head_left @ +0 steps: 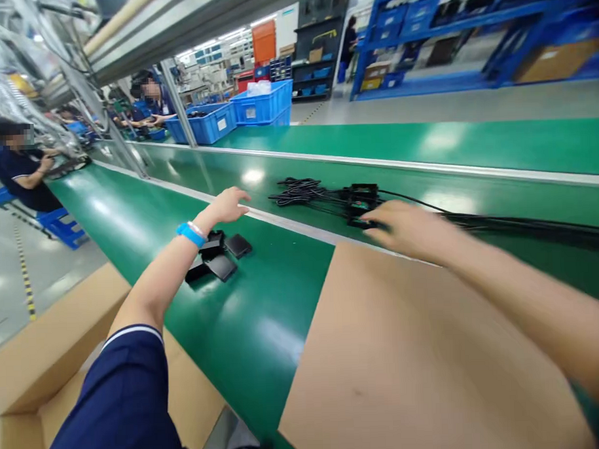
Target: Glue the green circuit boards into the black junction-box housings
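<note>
My left hand (227, 205) reaches out over the green work surface (147, 223) toward the conveyor belt, fingers stretched forward and holding nothing. A blue wristband (190, 234) sits on that wrist. Just below it lie several flat black parts (220, 255). My right hand (408, 228) is smeared by motion and hovers at a black boxed part with cables (360, 199) on the belt; its fingers are not clear. A bundle of black cable (298, 190) lies left of that part.
A brown cardboard sheet (407, 358) covers the near bench. An open carton (44, 364) stands at lower left. Blue bins (263, 101) stand beyond the belt. Other workers sit far left, one in a dark shirt (17, 172). Blue racks (469, 28) line the back.
</note>
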`<state>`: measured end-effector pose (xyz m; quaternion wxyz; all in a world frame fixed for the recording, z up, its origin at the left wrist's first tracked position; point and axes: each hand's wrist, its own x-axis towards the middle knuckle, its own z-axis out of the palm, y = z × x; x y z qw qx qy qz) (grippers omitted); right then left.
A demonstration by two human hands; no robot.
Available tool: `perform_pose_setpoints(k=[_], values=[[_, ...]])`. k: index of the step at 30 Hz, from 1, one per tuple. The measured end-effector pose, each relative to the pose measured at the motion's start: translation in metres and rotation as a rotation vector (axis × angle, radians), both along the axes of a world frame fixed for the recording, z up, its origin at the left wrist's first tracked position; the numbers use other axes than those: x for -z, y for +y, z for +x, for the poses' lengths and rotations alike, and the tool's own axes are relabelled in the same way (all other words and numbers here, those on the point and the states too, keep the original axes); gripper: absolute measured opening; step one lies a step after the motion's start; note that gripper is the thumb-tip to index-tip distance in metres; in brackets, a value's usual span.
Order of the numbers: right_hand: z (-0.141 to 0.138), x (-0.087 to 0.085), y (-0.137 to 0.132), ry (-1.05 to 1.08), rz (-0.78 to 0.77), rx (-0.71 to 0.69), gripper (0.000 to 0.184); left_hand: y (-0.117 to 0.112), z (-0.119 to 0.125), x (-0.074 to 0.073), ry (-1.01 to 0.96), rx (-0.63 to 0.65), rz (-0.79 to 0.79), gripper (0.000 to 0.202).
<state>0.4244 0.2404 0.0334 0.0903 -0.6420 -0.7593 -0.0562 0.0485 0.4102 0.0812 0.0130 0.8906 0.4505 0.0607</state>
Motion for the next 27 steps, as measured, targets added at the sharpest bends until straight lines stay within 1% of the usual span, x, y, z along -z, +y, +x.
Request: perform_pose_setpoints(k=[1, 2, 3, 4, 5, 6, 7, 8, 10, 12, 13, 15, 17, 18, 21, 24, 25, 27], values=[[-0.047, 0.002, 0.006, 0.036, -0.04, -0.145, 0.03, -0.018, -0.026, 0.001, -0.025, -0.007, -0.015, 0.034], [-0.092, 0.005, 0.012, 0.068, -0.073, -0.254, 0.028, -0.037, -0.049, 0.004, -0.052, -0.018, -0.023, 0.033], [-0.135, 0.008, 0.017, 0.099, -0.093, -0.323, 0.028, -0.056, -0.071, 0.01, -0.08, -0.034, -0.027, 0.034], [-0.172, 0.012, 0.022, 0.13, -0.102, -0.356, 0.03, -0.073, -0.089, 0.018, -0.108, -0.054, -0.028, 0.035], [-0.204, 0.017, 0.028, 0.16, -0.108, -0.354, 0.034, -0.088, -0.105, 0.027, -0.137, -0.074, -0.029, 0.037], [-0.23, 0.021, 0.035, 0.188, -0.11, -0.322, 0.038, -0.1, -0.117, 0.036, -0.165, -0.091, -0.034, 0.041], [-0.249, 0.026, 0.041, 0.212, -0.117, -0.286, 0.043, -0.11, -0.126, 0.044, -0.192, -0.109, -0.041, 0.044], [-0.262, 0.03, 0.047, 0.23, -0.128, -0.248, 0.046, -0.116, -0.131, 0.052, -0.218, -0.127, -0.05, 0.047], [-0.273, 0.037, 0.055, 0.247, -0.156, -0.188, 0.05, -0.122, -0.133, 0.063, -0.268, -0.166, -0.073, 0.051], [-0.27, 0.042, 0.057, 0.244, -0.179, -0.139, 0.045, -0.121, -0.126, 0.069, -0.31, -0.205, -0.095, 0.052], [-0.265, 0.044, 0.057, 0.239, -0.187, -0.116, 0.043, -0.12, -0.122, 0.07, -0.327, -0.222, -0.106, 0.049], [-0.253, 0.045, 0.053, 0.228, -0.197, -0.074, 0.04, -0.116, -0.115, 0.07, -0.354, -0.254, -0.124, 0.036], [-0.242, 0.045, 0.049, 0.222, -0.194, -0.045, 0.041, -0.112, -0.111, 0.07, -0.381, -0.293, -0.131, 0.025], [-0.239, 0.044, 0.048, 0.222, -0.188, -0.034, 0.04, -0.111, -0.111, 0.07, -0.398, -0.317, -0.13, 0.023], [-0.235, 0.038, 0.047, 0.217, -0.142, 0.001, 0.035, -0.106, -0.12, 0.074, -0.47, -0.404, -0.127, 0.027], [-0.247, 0.033, 0.042, 0.194, -0.061, 0.011, 0.04, -0.104, -0.137, 0.079, -0.548, -0.483, -0.136, 0.037], [-0.253, 0.032, 0.038, 0.185, -0.042, -0.009, 0.04, -0.104, -0.144, 0.08, -0.565, -0.507, -0.135, 0.04], [-0.268, 0.033, 0.026, 0.168, -0.047, -0.096, 0.038, -0.107, -0.158, 0.081, -0.58, -0.555, -0.117, 0.043]])
